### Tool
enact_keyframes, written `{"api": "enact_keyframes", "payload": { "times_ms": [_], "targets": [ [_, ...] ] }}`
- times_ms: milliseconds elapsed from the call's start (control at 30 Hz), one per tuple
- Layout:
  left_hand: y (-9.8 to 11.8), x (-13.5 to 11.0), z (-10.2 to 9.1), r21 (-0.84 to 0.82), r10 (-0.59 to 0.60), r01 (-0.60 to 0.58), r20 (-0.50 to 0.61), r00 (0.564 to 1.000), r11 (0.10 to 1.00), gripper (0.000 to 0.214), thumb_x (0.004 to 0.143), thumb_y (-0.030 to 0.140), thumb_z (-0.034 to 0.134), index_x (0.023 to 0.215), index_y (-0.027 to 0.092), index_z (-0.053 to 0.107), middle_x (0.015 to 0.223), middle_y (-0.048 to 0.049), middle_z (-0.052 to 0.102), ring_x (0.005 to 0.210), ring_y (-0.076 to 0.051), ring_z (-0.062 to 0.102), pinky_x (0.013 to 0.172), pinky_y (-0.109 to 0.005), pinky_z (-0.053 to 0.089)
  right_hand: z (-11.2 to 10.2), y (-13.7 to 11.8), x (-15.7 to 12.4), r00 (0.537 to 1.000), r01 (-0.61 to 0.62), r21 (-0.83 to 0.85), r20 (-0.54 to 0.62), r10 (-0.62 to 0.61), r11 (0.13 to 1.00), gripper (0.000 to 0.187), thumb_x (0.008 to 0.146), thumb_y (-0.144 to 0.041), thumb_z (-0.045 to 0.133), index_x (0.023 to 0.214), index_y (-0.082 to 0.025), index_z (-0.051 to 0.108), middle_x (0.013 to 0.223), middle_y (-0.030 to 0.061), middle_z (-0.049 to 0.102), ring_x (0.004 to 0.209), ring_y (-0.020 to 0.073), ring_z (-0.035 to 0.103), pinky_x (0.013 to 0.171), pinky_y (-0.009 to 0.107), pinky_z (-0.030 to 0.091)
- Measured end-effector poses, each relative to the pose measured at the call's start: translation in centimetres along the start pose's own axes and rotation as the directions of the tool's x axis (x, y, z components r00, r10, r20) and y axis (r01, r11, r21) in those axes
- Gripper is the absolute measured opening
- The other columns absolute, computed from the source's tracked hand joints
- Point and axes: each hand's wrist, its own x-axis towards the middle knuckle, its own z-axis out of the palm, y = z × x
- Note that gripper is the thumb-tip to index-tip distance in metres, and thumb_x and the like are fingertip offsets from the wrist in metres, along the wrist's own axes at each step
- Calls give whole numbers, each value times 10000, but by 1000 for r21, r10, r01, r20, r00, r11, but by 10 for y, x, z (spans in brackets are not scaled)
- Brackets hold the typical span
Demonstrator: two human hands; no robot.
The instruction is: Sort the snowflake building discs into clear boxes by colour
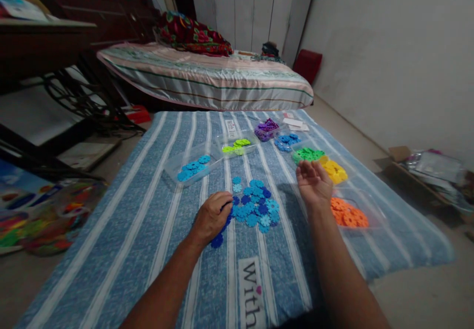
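- We read "With" twice on the blanket (148,230).
- We count seven sorted colour piles (348,215).
- Our left hand (213,215) curls on the blue discs (255,205); whether it holds one is unclear.
- Our right hand (314,183) hovers half open, empty.

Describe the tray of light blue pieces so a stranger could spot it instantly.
Start at the blue striped cloth spread on the floor. Beyond the left hand, at the left end of the row of trays, sits the clear tray. Its pieces are sky-blue, while its neighbour holds lime ones.
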Motion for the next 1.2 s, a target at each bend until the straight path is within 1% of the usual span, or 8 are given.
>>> {"api": "enact_keyframes", "payload": {
  "times_ms": [67, 133, 233, 367, 533, 767, 967, 1200],
  "targets": [
    [0, 0, 0, 4, -3, 3, -2, 1000, 1000, 228, 852, 260, 486, 905, 195, 698, 1005, -76, 707, 989, -210, 643, 910, -382, 526, -1, 5, 1, 999, -33, -96, 1, 34, 995, 101, 697, -282, 675, 722, -206, 614, 629, -1, 702, 672, 162, 679, 622, 285, 553],
    [0, 0, 0, -3, -5, 5, 1, 1000, 1000, 227, 852, 256, 485, 906, 198, 697, 1008, -73, 707, 985, -209, 644, 905, -381, 528, -4, 18, -3, 999, -45, -283, 6, 49, 958, 158, 650, -292, 715, 730, -195, 620, 574, 0, 682, 573, 157, 651, 532, 255, 518],
    [1, 0, 0, -15, -2, 2, 9, 1000, 1000, 222, 847, 240, 483, 898, 201, 695, 1006, -68, 707, 979, -204, 642, 907, -378, 525, -10, 40, -12, 1000, 27, -495, 22, -19, 868, 238, 598, -339, 761, 706, -178, 623, 510, -9, 644, 471, 132, 591, 468, 226, 463],
    [2, -1, 1, -15, -7, 7, 8, 1000, 1000, 212, 845, 226, 485, 895, 201, 689, 1006, -66, 702, 983, -197, 636, 907, -371, 519, -14, 51, -17, 985, 135, -628, 166, -38, 766, 274, 622, -410, 741, 695, -164, 647, 516, -4, 641, 473, 126, 573, 470, 227, 438],
    [5, -2, 1, -17, -5, 5, 7, 1000, 1000, 181, 845, 283, 530, 881, 195, 683, 1005, -77, 696, 982, -206, 636, 896, -366, 517, -18, 53, -16, 967, 213, -687, 251, -47, 694, 231, 644, -380, 723, 718, -167, 669, 529, -9, 646, 502, 134, 580, 515, 245, 449],
    [6, -4, -1, 8, 13, -13, 44, 999, 1000, 225, 752, 306, 670, 942, 186, 679, 1077, -96, 677, 1031, -237, 615, 920, -395, 497, -23, 56, -17, 946, 291, -739, 317, -68, 608, 217, 675, -384, 712, 745, -181, 686, 548, -16, 649, 529, 144, 588, 557, 270, 464],
    [4, -4, 1, 8, 24, -25, 50, 998, 1000, 160, 800, 234, 593, 923, 185, 682, 1065, -93, 682, 1013, -222, 622, 913, -390, 499, -26, 57, -14, 942, 298, -759, 330, -51, 579, 255, 685, -407, 702, 773, -169, 681, 559, -8, 653, 530, 145, 585, 555, 267, 453],
    [-2, -4, 4, -9, 46, -46, 6, 999, 999, 193, 832, 177, 503, 892, 182, 687, 1015, -84, 696, 987, -210, 632, 906, -387, 513, -29, 58, -12, 937, 314, -774, 346, -49, 550, 310, 674, -462, 698, 792, -176, 681, 577, 0, 662, 555, 166, 616, 574, 290, 482]
  ]
}}
